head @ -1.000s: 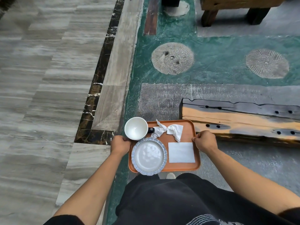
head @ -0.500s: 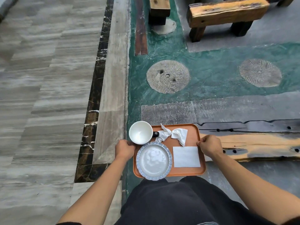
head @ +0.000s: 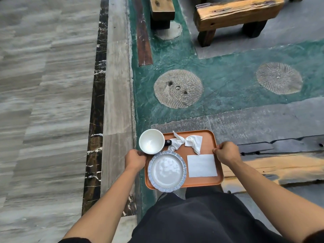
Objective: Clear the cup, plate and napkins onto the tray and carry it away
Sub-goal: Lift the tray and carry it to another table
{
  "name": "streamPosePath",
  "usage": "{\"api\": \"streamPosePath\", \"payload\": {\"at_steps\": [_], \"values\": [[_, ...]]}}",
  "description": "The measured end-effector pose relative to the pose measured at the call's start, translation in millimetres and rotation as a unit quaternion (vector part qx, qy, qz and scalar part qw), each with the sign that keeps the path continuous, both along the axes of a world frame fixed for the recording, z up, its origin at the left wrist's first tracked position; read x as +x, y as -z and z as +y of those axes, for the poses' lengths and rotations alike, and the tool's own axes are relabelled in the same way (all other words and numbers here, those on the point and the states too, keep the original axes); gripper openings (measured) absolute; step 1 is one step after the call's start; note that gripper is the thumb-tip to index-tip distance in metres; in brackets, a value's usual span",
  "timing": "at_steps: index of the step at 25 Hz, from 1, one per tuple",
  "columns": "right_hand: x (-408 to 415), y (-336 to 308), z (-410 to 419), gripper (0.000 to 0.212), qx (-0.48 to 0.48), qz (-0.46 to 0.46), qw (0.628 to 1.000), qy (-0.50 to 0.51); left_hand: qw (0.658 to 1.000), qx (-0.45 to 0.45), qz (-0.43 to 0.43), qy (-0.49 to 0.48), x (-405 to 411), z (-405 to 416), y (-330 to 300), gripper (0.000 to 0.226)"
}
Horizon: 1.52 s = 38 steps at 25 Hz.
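I hold an orange tray (head: 207, 137) in the air in front of my body. My left hand (head: 135, 159) grips its left edge and my right hand (head: 227, 152) grips its right edge. A white cup (head: 151, 141) with a dark handle stands at the tray's far left corner. A white plate with a blue rim (head: 166, 171) lies at the near left, overhanging the tray's front edge. Two crumpled napkins (head: 186, 142) lie at the far side, and a flat folded napkin (head: 202, 165) lies at the near right.
A low wooden slab table (head: 280, 165) lies to my right, below the tray. Wooden benches (head: 233, 16) stand ahead on the right. The green floor holds round millstones (head: 178, 88). Grey striped paving (head: 43, 102) runs along the left behind a dark marble border.
I have moved forward with the tray: the slab table has slid back toward my right side, and the benches and millstones have come nearer. Both hands keep their grip.
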State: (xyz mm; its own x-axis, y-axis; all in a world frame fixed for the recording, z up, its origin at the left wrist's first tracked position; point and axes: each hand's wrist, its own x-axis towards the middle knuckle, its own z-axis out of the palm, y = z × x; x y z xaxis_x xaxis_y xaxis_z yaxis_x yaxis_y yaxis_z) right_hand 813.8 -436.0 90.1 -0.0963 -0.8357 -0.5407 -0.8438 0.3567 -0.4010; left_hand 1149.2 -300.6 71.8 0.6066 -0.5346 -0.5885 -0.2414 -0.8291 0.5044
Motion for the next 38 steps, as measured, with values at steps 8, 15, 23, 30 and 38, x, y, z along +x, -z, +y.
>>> {"api": "streamPosePath", "payload": {"at_steps": [8, 15, 23, 30, 38], "values": [[40, 4, -120, 0.026, 0.007, -0.012, 1.000, -0.008, 0.999, 0.007, 0.013, -0.034, 47, -115, 26, 0.013], [61, -7, -226, 0.029, 0.017, -0.030, 0.999, -0.009, 0.999, 0.010, -0.021, -0.024, 54, -219, -7, 0.005], [82, -7, -309, 0.031, 0.022, -0.035, 0.999, -0.007, 0.999, 0.014, -0.047, -0.021, 69, -305, -26, 0.008], [116, 2, -379, 0.029, 0.018, -0.028, 0.999, 0.004, 0.999, 0.011, -0.043, -0.005, 107, -383, -20, 0.007], [177, 5, -477, 0.032, 0.017, -0.018, 0.999, 0.028, 0.999, 0.005, -0.036, 0.024, 173, -499, -17, 0.010]]}}
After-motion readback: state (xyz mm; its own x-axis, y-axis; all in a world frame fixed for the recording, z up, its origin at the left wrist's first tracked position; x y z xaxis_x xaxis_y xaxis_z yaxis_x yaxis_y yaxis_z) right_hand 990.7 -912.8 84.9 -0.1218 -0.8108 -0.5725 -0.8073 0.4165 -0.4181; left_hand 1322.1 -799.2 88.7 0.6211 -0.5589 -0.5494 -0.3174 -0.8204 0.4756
